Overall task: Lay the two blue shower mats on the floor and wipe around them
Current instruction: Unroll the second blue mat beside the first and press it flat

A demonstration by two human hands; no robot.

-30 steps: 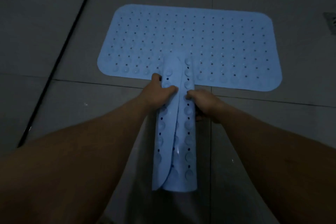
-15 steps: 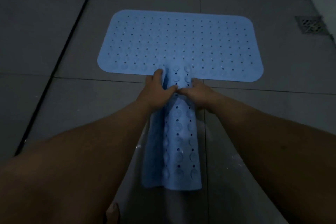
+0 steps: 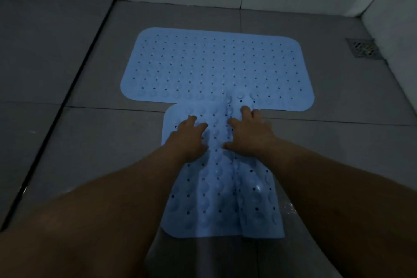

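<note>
Near mat (image 3: 216, 205) is pressed down by left hand (image 3: 188, 136) and right hand (image 3: 250, 134), fingers spread; far edge overlaps flat far mat (image 3: 214, 65).

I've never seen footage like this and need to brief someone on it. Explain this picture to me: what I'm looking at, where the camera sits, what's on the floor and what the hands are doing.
There is no machine here. A person wears a camera on the head, looking forward and down, so both bare forearms reach into the picture from below. The surface is a dim grey tiled floor in a shower corner, with a square metal floor drain at the far right. A light blue perforated rubber shower mat lies flat, farther away. A second blue shower mat lies lengthwise toward the person, partly unrolled, with a raised fold down its middle; its far end seems to overlap the first mat's near edge. The left hand and right hand press on it with spread fingers, either side of the fold. Nothing is gripped.
</note>
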